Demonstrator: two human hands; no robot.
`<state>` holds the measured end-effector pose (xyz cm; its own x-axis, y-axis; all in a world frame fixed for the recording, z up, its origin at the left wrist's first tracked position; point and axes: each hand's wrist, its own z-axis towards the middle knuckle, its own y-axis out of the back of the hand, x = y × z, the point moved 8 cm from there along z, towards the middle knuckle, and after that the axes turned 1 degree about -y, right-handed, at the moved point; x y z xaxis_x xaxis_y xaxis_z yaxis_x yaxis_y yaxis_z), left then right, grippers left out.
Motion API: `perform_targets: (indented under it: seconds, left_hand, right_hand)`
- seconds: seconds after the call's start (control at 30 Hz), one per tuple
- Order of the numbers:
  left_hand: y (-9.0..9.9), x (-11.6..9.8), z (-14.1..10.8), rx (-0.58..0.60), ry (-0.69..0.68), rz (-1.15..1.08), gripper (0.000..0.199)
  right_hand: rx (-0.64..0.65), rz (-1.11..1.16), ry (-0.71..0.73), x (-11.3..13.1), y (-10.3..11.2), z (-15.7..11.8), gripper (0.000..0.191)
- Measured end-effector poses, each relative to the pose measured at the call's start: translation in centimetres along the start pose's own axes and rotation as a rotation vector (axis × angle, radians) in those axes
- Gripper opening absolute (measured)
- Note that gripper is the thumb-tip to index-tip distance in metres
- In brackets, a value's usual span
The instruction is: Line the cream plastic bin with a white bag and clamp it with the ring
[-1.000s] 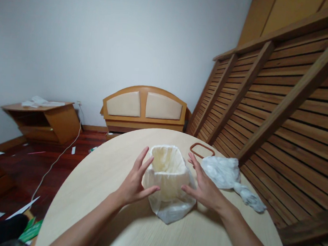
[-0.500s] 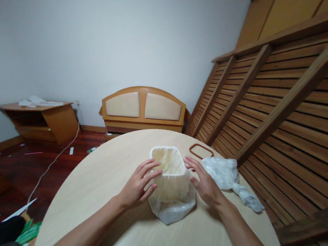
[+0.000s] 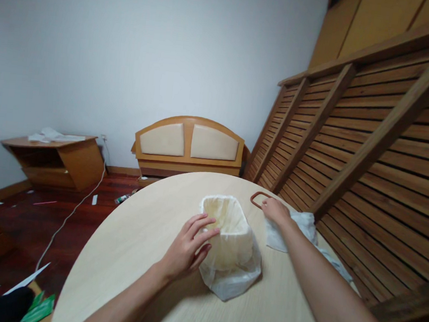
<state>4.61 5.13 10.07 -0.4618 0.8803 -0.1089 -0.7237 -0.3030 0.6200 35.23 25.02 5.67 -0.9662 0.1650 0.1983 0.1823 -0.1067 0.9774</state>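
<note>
1. My left arm comes in from the bottom edge and slants forward and to the right. The left hand (image 3: 191, 245) is at the near left side of the bin, back of the hand upward.
2. That hand is partly open, fingers loosely curved and a little apart. The fingertips reach over the bin's rim; I cannot tell whether they press on it, and they do not clasp it.
3. My right arm stretches in from the lower right corner, longer and straighter, its forearm crossing in front of a crumpled plastic bag (image 3: 305, 224).
4. My right hand (image 3: 277, 211) is at the right end of a brown ring (image 3: 260, 193), fingers bent inward. Its fingertips are mostly hidden, so I cannot tell whether they have closed on it.
5. The ring is a thin, rounded rectangular frame near the far right edge of the round, pale wood table (image 3: 133, 254). Its left end shows clearly; my hand covers the right.
6. The bin (image 3: 230, 251) stands upright on the table between my arms. It is cream-coloured, with a rounded, squarish mouth.
7. A thin whitish liner (image 3: 225, 285) covers the bin inside and out, wrapping over the rim. Its loose lower part spreads on the table, one corner pointing towards me.
</note>
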Motion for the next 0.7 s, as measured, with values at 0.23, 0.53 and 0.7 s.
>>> perform_targets:
  seconds: [0.23, 0.53, 0.7]
  left_hand:
    - [0.1, 0.1, 0.0, -0.01, -0.003, -0.018, 0.045]
    - [-0.1, 0.2, -0.2, -0.014, 0.011, -0.035, 0.045]
    - [-0.1, 0.1, -0.2, -0.016, 0.017, -0.037, 0.045]
  right_hand:
    - [0.086, -0.075, -0.069, -1.0, -2.4, 1.4, 0.035]
    - [-0.022, 0.042, -0.043, 0.3, -2.5, 0.4, 0.036]
    - [-0.134, 0.274, 0.027, 2.8, -0.1, -0.9, 0.015]
